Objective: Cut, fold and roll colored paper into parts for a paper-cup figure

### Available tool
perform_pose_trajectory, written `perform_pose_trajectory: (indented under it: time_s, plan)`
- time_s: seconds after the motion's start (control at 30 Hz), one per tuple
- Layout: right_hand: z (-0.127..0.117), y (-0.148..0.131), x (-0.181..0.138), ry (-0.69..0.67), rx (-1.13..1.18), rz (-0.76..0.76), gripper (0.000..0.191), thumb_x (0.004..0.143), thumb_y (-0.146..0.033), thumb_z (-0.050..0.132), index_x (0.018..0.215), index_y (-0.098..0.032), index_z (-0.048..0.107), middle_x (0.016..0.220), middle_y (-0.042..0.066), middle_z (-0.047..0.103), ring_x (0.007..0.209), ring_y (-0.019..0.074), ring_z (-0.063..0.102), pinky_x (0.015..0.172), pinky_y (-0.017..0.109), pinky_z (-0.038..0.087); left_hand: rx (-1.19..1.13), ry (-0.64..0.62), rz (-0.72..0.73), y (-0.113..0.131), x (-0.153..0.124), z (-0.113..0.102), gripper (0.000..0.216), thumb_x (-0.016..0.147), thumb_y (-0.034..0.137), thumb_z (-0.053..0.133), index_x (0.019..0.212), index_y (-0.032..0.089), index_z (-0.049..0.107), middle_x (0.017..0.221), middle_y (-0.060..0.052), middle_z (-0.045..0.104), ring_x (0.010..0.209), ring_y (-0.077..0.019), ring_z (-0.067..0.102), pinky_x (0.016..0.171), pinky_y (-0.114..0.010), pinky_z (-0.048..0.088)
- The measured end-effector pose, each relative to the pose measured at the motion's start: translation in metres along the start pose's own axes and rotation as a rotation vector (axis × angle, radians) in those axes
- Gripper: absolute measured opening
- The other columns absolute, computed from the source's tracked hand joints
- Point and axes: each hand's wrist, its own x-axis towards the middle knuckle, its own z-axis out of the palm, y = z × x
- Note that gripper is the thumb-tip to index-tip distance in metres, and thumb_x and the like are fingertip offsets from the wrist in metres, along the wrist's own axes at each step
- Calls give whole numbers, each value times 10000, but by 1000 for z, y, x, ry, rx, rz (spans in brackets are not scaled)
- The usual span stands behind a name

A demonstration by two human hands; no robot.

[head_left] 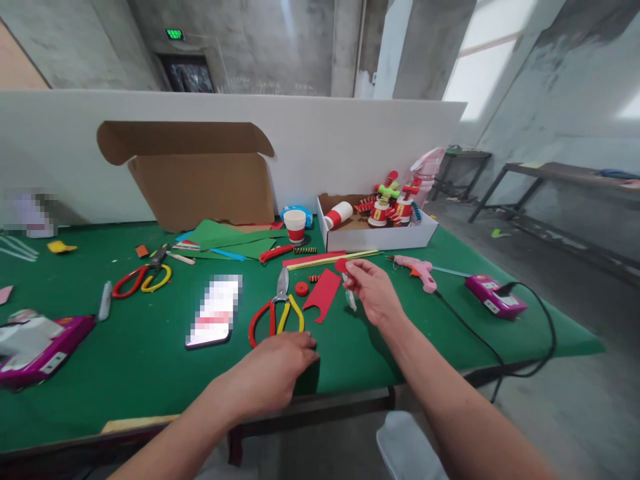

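Observation:
My right hand (373,290) pinches a small red paper disc (341,265) between thumb and fingers, raised a little above the table. Under it lies a red paper strip (325,290) with a rounded notch cut from its lower end. To the strip's left are a small red roll (301,289) and a short red-and-gold coil (315,279). My left hand (280,367) rests at the table's front edge, fingers loosely bent and holding nothing visible. Just beyond it are scissors (283,293) with one red and one yellow handle.
On the green table (150,360) lie a phone (215,313), a second pair of scissors (150,270), green paper (220,237) and a paper cup (295,227). A white box (380,237) holds decorated cups. To the right are a pink glue gun (417,270) and a corded purple box (495,297).

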Motion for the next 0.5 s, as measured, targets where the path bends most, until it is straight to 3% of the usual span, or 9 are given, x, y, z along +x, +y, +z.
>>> perform_pose_trajectory:
  time_s: [0.13,0.27,0.37,0.5]
  plan:
    - [-6,-9,6,75,77,12,376,430,-344,864,662,-171,625,578,-73,565,471,35,466,514,180,454,-120,-139,149,-1,-2,1,396,786,109,471,1071,283,686,950,-3,729,884,-163,654,766,-240,513]
    - [-7,-6,8,37,59,60,393,432,-348,870,674,-163,622,582,-74,570,469,28,466,513,171,463,56,135,125,-13,11,6,389,802,70,413,1072,194,664,1003,-72,702,959,-198,625,847,-317,487]
    - [-8,0,8,6,13,66,366,473,-351,859,690,-162,633,589,-68,581,465,31,474,506,172,464,163,241,120,-29,24,13,378,790,49,417,1052,176,657,1040,-95,682,1021,-227,596,892,-367,467]
    - [-14,-5,14,85,54,22,308,510,-299,842,680,-163,623,584,-69,577,457,31,473,501,174,462,253,370,-64,-41,41,17,337,841,74,403,1048,186,644,940,-85,671,906,-217,595,801,-341,480]
